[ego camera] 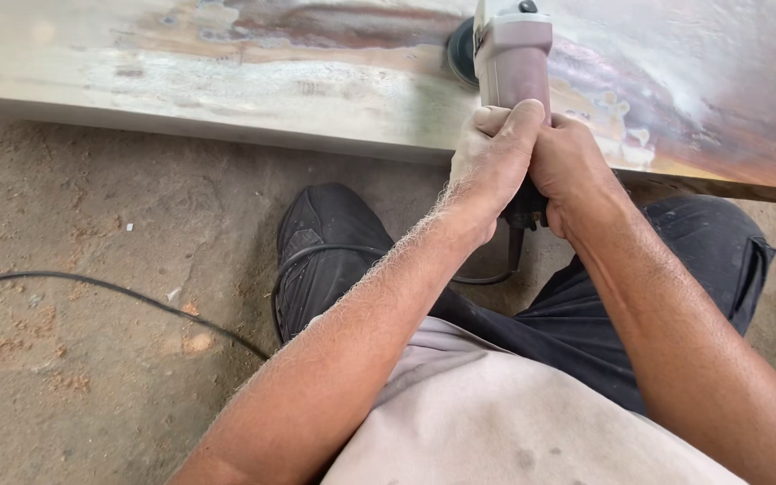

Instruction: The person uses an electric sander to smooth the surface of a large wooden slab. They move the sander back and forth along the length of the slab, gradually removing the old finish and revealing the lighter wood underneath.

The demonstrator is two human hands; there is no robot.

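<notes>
Both of my hands grip an angle grinder (pixel 512 63) with a dusty grey-pink body. My left hand (pixel 491 162) wraps the rear of the body from the left. My right hand (pixel 572 171) clasps the handle from the right, pressed against the left hand. The grinder's dark disc (pixel 460 52) rests against a long wooden slab (pixel 226 81) with a pale surface and reddish-brown streaks. The tool's black cord (pixel 316 256) hangs from the handle and loops over my dark trousers.
The black cable (pixel 92 287) trails left across a dirt floor (pixel 92 207) strewn with sawdust and wood chips. My knees in dark trousers (pixel 343 233) are bent below the slab's front edge. A light shirt fills the bottom of the view.
</notes>
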